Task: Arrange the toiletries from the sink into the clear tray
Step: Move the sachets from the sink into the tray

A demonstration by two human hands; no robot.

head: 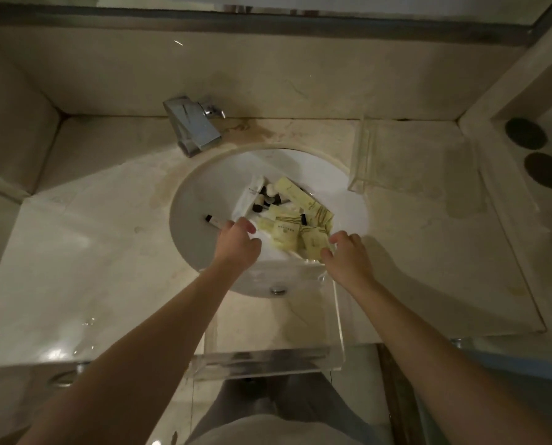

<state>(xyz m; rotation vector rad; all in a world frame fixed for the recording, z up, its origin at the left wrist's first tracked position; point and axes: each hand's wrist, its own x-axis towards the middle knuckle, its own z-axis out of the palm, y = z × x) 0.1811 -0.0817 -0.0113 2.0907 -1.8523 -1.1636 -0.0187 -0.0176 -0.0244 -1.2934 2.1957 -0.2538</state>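
Note:
A pile of toiletries (287,216) lies in the white round sink (197,200): pale yellow sachets and boxes, small white bottles with black caps, and a white packet. A single white tube with a black cap (213,220) lies apart at the left of the pile. My left hand (237,244) reaches into the sink with loosely bent fingers, its thumb by the near end of that tube. My right hand (345,256) hovers at the pile's right side, its fingertips touching a yellow sachet (313,242). An empty clear tray (338,319) sits at the counter's front edge, partly over the sink rim.
A chrome tap (192,125) stands behind the sink at the left. A second clear tray (364,149) rests on the beige stone counter at the back right. Two dark round discs (536,152) sit on a ledge at the far right. A mirror edge runs along the top.

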